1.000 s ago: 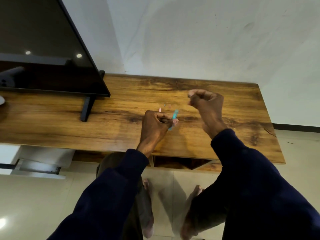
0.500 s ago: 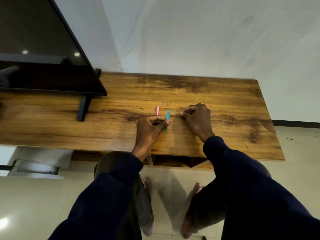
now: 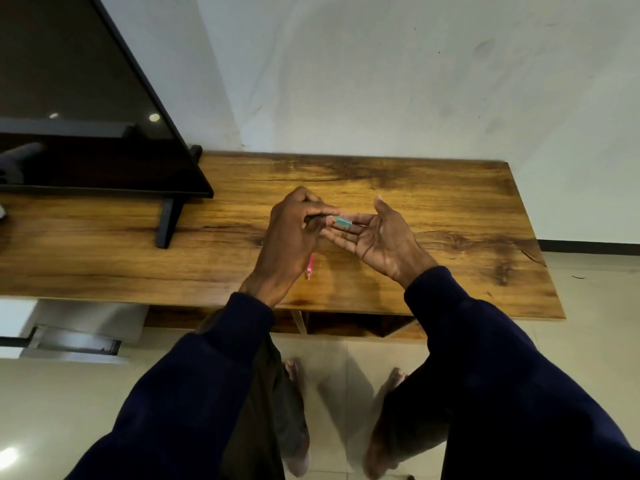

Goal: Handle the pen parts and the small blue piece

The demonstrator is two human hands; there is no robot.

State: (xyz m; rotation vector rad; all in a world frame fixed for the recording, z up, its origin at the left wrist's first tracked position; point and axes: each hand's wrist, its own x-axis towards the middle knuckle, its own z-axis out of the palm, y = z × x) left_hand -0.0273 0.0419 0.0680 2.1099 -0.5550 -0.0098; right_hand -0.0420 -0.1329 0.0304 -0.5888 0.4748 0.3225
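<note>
My left hand (image 3: 294, 237) pinches a teal piece (image 3: 343, 221) over my flat, relaxed right hand (image 3: 377, 237); a loose pinch could drop it onto the tabletop (image 3: 450, 202).

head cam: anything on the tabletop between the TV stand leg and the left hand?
Bare wood in the head view: nothing lies on the tabletop between the stand leg and the left hand.

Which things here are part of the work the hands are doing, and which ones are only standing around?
In use:
- left hand, pinching a small teal piece
- right hand, palm up, fingers straight under the piece
- pink piece below the left hand; whether it is held or lying I cannot tell

Just there:
- wooden table
- dark screen on its stand
</note>
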